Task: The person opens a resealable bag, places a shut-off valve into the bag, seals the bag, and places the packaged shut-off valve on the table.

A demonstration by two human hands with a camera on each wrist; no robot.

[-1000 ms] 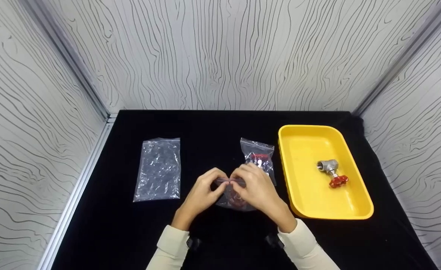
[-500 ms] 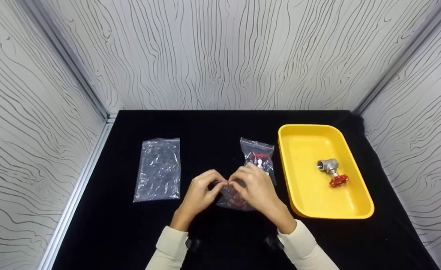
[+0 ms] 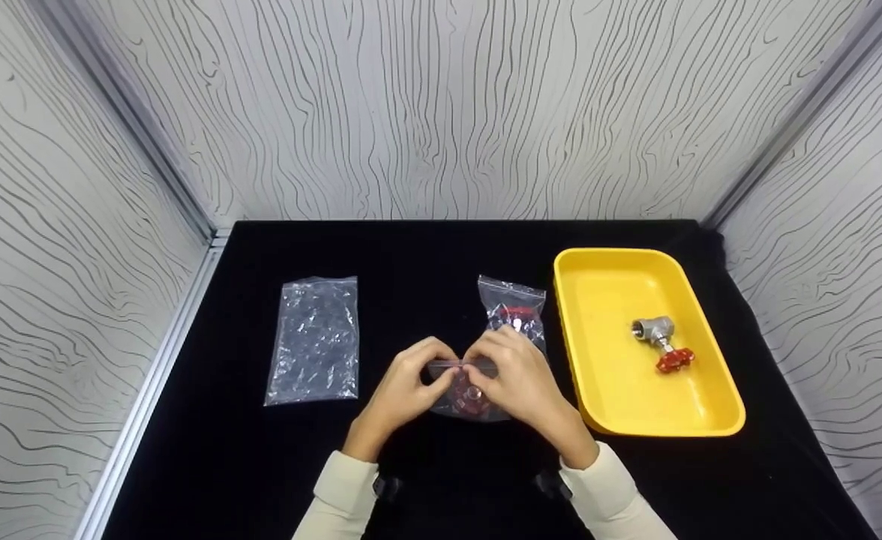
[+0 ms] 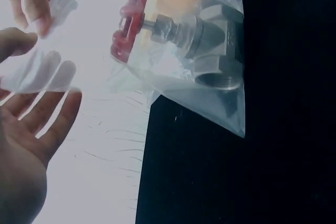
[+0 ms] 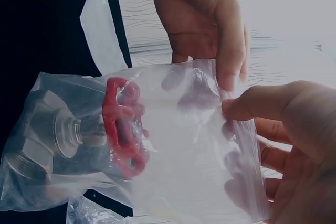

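Note:
A transparent zip bag (image 5: pixel 178 150) is held up between both hands, with a metal valve (image 4: pixel 215 45) inside it. The valve's red handwheel (image 5: pixel 123 124) faces the bag's mouth. My left hand (image 3: pixel 403 382) pinches the top edge near its middle between thumb and index finger. Right beside it, my right hand (image 3: pixel 516 375) pinches the same edge, thumb tips almost meeting. In the left wrist view the other fingers of my left hand (image 4: pixel 31 135) spread behind the film. Whether the zip strip is sealed, I cannot tell.
Just behind my right hand lies a second zip bag (image 3: pixel 514 298) with a red-wheeled valve. A flat transparent bag (image 3: pixel 312 341) is on the black cloth at left. At right stands a yellow tray (image 3: pixel 602 375) holding an unbagged valve (image 3: pixel 657 330). Patterned walls enclose the table.
Both hands stay at the bag's top edge, with only small finger shifts. The top strip shows more plainly than half a second ago. The tray and other bags have not moved.

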